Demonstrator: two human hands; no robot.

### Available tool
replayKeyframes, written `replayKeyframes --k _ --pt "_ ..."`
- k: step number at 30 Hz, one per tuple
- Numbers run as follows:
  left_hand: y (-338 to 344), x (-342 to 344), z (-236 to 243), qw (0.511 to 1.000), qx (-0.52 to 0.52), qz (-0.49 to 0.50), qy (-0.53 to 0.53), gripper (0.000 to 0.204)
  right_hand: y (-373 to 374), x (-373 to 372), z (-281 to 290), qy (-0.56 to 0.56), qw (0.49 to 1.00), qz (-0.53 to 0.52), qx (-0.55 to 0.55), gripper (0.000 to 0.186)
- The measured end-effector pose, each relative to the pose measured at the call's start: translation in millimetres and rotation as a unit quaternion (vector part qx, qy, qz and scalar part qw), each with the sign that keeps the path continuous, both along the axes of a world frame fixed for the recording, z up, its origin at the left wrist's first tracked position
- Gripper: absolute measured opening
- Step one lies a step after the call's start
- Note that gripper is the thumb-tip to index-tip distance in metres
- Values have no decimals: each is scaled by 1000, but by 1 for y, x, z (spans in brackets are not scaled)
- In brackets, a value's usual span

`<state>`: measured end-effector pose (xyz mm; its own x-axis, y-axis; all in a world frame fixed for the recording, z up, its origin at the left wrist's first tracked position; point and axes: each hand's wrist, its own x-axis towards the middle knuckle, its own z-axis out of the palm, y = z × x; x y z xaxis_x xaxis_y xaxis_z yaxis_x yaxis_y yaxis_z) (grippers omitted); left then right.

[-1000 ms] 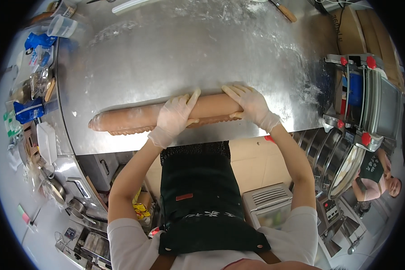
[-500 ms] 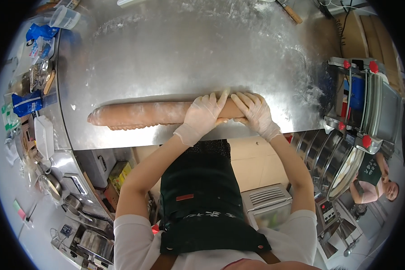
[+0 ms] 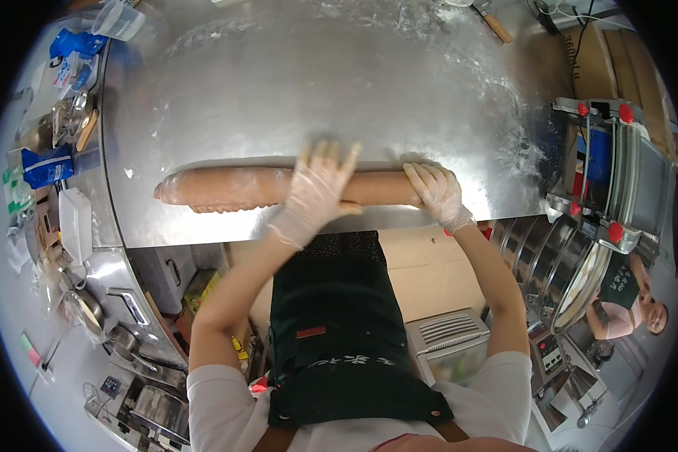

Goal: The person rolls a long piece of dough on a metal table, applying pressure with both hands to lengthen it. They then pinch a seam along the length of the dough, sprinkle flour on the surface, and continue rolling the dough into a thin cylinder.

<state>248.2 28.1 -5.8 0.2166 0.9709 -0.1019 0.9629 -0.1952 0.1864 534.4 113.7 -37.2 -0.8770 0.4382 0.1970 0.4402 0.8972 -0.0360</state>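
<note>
Dough roll (image 3: 226,186), brown and powder-dusted, lies along the surface's (image 3: 226,98) near edge, pointing 9-to-3. The right hand (image 3: 438,194) has its fingers curled around the 3 o'clock end; the left hand (image 3: 313,192), blurred, spreads its fingers over the middle, pressure unclear. Light, even palms would probably keep the thickness uniform. White powder (image 3: 516,120) streaks the metal towards 2 o'clock, a wooden-handled tool (image 3: 497,29) lies at 1, and a red-knobbed machine (image 3: 631,169) stands near 3.
</note>
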Motion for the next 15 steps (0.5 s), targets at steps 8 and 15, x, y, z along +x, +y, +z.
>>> replayKeyframes --k 8,15 --pt "-27 -12 -20 998 -54 -16 18 121 -7 -49 26 -86 981 -53 -168 95" --pt "-18 -139 2 998 -40 -38 -36 123 -25 -187 27 -98 937 42 -333 89"
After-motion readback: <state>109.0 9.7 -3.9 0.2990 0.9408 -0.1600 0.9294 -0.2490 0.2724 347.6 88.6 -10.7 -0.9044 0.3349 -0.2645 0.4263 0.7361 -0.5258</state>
